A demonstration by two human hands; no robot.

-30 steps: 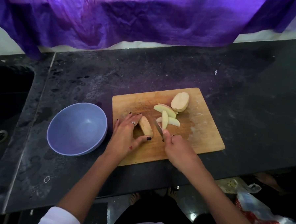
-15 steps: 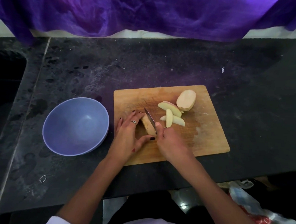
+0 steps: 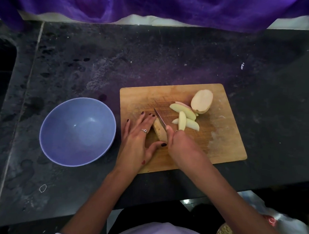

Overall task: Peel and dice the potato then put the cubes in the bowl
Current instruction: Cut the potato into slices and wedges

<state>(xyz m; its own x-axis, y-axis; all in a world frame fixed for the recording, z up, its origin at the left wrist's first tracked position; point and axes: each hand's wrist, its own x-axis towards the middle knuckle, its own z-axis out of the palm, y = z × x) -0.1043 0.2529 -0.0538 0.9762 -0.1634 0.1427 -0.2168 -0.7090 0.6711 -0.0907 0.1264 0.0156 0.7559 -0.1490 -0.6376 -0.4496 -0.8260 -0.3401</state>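
Observation:
A wooden cutting board point(image 3: 220, 138) lies on the dark counter. My left hand point(image 3: 138, 139) steadies a potato piece point(image 3: 159, 130) on the board between fingertips and thumb. My right hand point(image 3: 180, 147) grips a knife point(image 3: 160, 118), whose blade lies along the top of that piece with the tip pointing away from me. Several pale wedges point(image 3: 183, 117) are piled in the board's middle. A potato half point(image 3: 202, 101) with skin on stands behind them, cut face up. The blue bowl point(image 3: 77, 130) sits empty left of the board.
A purple cloth point(image 3: 156, 7) hangs over the wall behind the counter. A dark sink point(image 3: 0, 69) opens at the far left. A small rubber ring point(image 3: 42, 188) lies near the counter's front edge. Plastic bags point(image 3: 278, 223) sit on the floor at lower right.
The knife went from beside the potato piece onto it, and now runs along its top. My left hand kept hold of the piece. The camera view shifted slightly.

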